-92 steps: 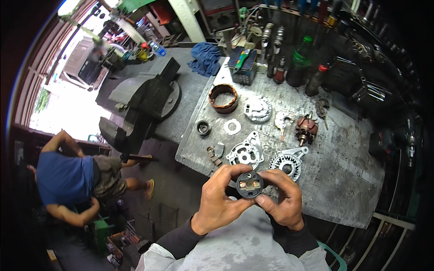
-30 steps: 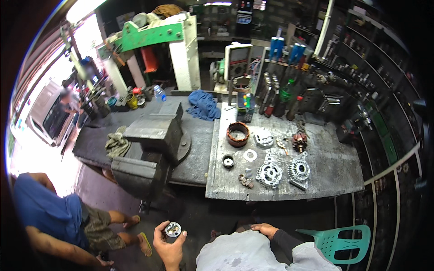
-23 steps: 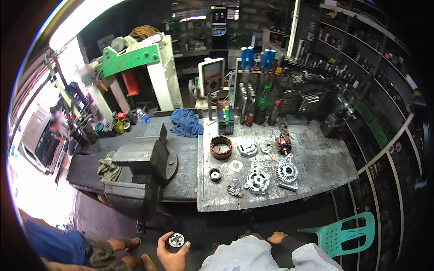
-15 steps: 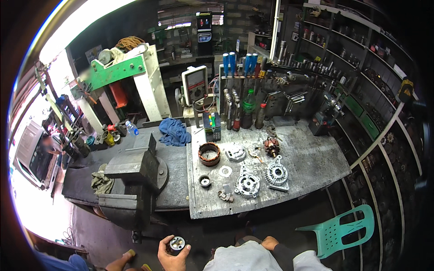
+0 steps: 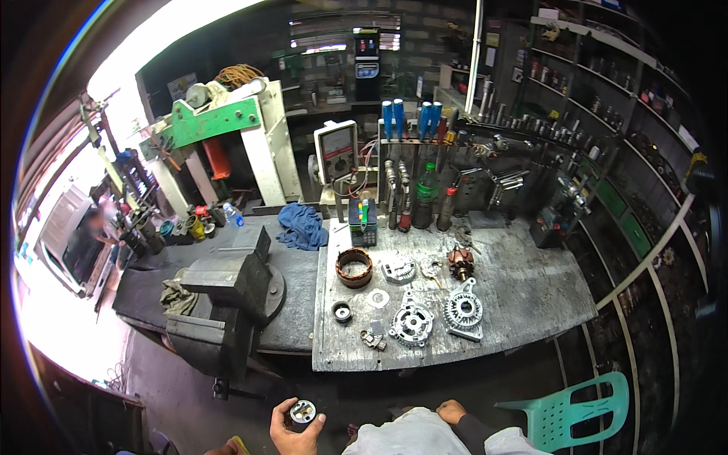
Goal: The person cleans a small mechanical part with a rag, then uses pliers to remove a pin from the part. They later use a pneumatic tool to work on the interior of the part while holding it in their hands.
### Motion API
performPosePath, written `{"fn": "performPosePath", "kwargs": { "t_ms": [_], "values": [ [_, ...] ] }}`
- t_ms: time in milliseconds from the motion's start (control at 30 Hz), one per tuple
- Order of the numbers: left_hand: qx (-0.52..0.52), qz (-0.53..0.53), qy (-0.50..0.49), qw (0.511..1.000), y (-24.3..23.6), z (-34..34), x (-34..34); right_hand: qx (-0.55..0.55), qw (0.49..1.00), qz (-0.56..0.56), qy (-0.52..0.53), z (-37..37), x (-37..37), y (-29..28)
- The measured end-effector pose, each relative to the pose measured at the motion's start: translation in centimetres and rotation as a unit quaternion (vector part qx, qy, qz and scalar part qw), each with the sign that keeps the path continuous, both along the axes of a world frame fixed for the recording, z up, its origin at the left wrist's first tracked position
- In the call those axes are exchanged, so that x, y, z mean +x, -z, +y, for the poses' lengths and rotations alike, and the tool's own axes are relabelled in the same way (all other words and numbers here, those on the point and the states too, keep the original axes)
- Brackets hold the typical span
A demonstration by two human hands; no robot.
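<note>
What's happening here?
The person's left hand grips a small round part, held off the bench. The right hand is low beside the grey shirt, nothing visible in it. A copper-wound ring, silver housings and what looks like a rotor sit on the bench, untouched.

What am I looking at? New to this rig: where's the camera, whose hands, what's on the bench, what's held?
There's no robot: these are a person's own bare hands. The view comes from the left of two fisheye cameras on their head, looking down, so straight edges bend.

The left hand holds a small round part. The right hand is beside the light grey shirt; I can't tell whether it holds anything.

On the metal-topped bench lie a copper-wound ring, a reddish rotor-like part and two silver housings. The big dark vise stands to their left.
</note>
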State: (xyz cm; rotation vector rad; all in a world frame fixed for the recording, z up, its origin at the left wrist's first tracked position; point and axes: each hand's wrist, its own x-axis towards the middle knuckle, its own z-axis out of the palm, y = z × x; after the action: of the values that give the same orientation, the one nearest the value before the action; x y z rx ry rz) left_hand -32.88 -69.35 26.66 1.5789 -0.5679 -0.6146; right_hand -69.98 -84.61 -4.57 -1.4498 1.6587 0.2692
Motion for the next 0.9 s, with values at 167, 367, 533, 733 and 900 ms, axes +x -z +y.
{"fn": "performPosePath", "kwargs": {
  "t_ms": [167, 367, 533, 733, 900],
  "values": [
    [0.018, -0.007, -0.064, 0.998, 0.1, -0.3, -3.8, -0.011, 0.994, -0.009, -0.113, -4.9, 0.7, -0.2],
    [0.029, 0.007, -0.097, 0.995, 0.6, -2.4, -9.6, 0.008, 0.985, -0.050, -0.166, -8.3, -0.6, 0.0],
    [0.031, 0.032, -0.114, 0.993, 0.3, -4.2, -15.0, 0.056, 0.968, -0.035, -0.243, -9.6, -4.9, 3.1],
    [0.056, 0.045, -0.116, 0.991, 0.1, -5.0, -19.2, 0.075, 0.963, 0.014, -0.257, -10.9, -9.4, 5.8],
    [0.045, 0.038, -0.119, 0.991, 0.0, -5.4, -19.5, 0.068, 0.955, -0.003, -0.290, -11.3, -9.4, 5.6]
  ]
}}
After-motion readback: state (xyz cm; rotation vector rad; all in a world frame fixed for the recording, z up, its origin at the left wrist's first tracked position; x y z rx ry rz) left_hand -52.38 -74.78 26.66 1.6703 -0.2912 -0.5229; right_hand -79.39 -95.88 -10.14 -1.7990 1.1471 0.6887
